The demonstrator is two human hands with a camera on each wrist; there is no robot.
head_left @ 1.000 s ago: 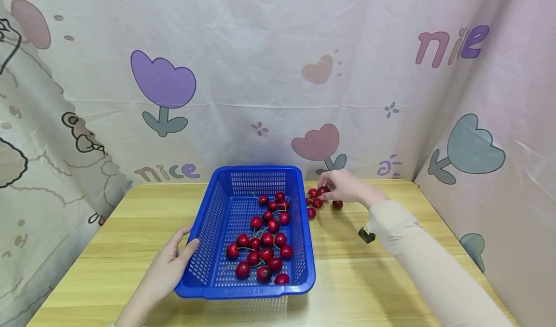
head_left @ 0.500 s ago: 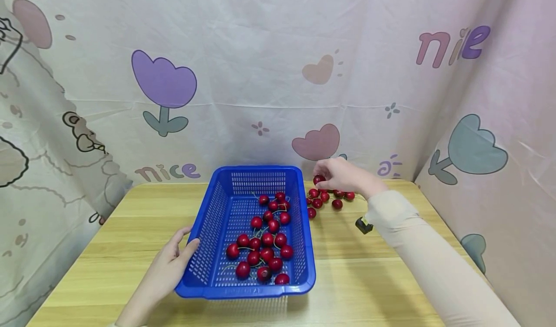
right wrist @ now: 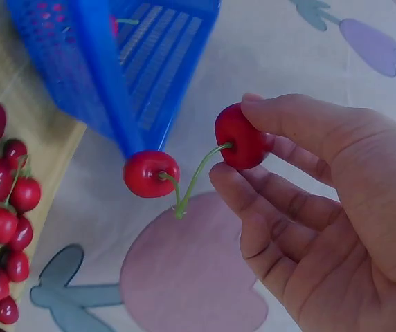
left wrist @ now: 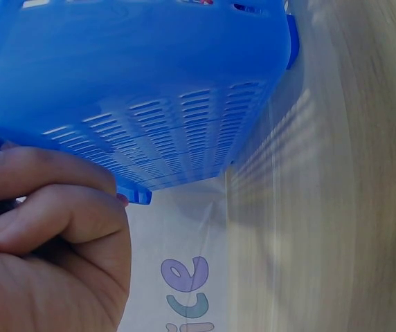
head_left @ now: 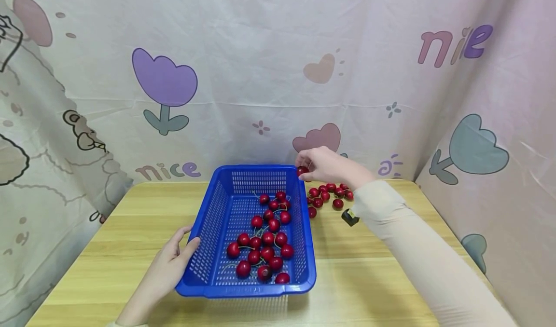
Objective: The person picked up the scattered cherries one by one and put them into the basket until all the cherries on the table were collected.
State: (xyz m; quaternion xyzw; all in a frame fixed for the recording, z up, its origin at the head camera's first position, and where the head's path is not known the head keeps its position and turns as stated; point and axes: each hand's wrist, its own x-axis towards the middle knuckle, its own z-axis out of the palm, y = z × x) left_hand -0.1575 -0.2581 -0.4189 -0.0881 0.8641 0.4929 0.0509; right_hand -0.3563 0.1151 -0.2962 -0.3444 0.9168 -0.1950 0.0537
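At the one-o'clock corner of the blue basket (head_left: 243,292), the right hand (head_left: 326,165) pinches one cherry (right wrist: 239,138) of a stem-joined pair — the basket spreads toward seven from there, long axis twelve-to-six — while the left hand (head_left: 167,262) grips its side near nine.

Left hand (left wrist: 80,225) and blue basket (left wrist: 149,62) cropped in left wrist view, right hand (right wrist: 347,228) cropped in right wrist view, loose cherry (head_left: 310,201) in head view partly hidden by basket.

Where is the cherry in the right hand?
In the head view, the held cherry appears at the far right corner of the blue basket; in the right wrist view, its stem joins that of a second cherry.
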